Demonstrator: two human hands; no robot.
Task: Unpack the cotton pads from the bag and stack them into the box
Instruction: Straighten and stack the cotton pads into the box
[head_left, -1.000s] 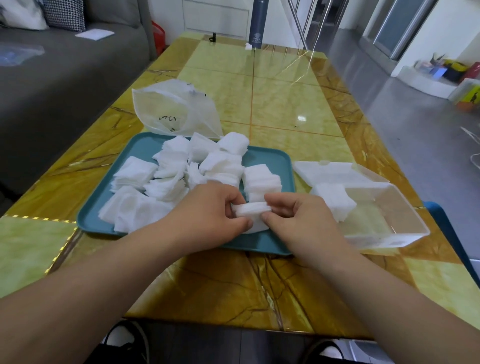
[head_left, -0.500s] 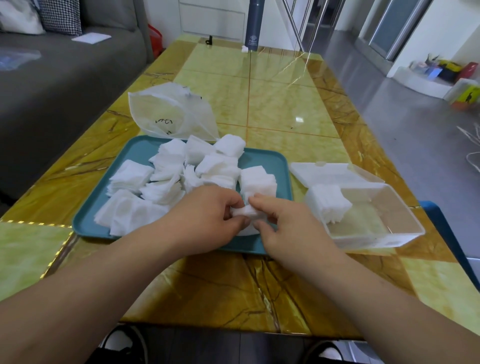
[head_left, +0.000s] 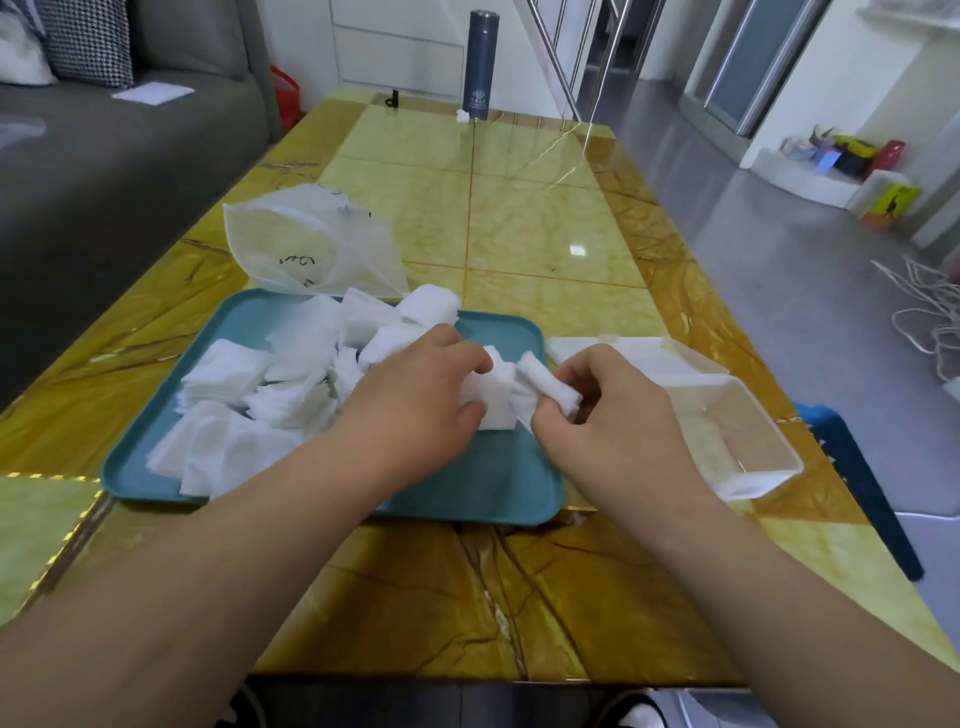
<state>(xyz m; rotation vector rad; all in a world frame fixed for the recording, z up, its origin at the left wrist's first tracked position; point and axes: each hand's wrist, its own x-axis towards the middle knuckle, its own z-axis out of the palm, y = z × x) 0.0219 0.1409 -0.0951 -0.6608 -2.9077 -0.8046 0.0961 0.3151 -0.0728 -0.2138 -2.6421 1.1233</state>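
the left hand (head_left: 415, 397) has its fingers curled over the top of a small white stack of cotton pads (head_left: 493, 402), thumb against the near side, so it is clamped on that stack. the stack's lower edge is down by the teal tray (head_left: 467, 493), over the tray's right part. the right hand (head_left: 621, 415) is just beside it, thumb and curled fingers pinching a thinner bundle of pads (head_left: 548, 387), which sticks out toward the left hand and touches or nearly touches the stack. both forearms reach in from the near edge of the worktop (head_left: 519, 234).

left of the hands, the rest of the loose cotton pads (head_left: 270, 395) lie in a jumbled heap over the left and middle of the tray, some in small piles, some fanned out. behind the tray's far left corner lies the thin translucent bag (head_left: 306, 244), slack and open, with dark writing on it, its lower edge touching the tray.

just right of the tray stands the clear plastic box (head_left: 737, 431), open on top; the right hand covers its left part, so what lies in there cannot be told. its lid (head_left: 639, 353) lies flat at the box's far side.

at the far end of the glossy yellow worktop stands a dark grey flask (head_left: 480, 65). a grey sofa (head_left: 104, 156) runs along the left, and a blue chair (head_left: 857, 467) shows by the right edge.
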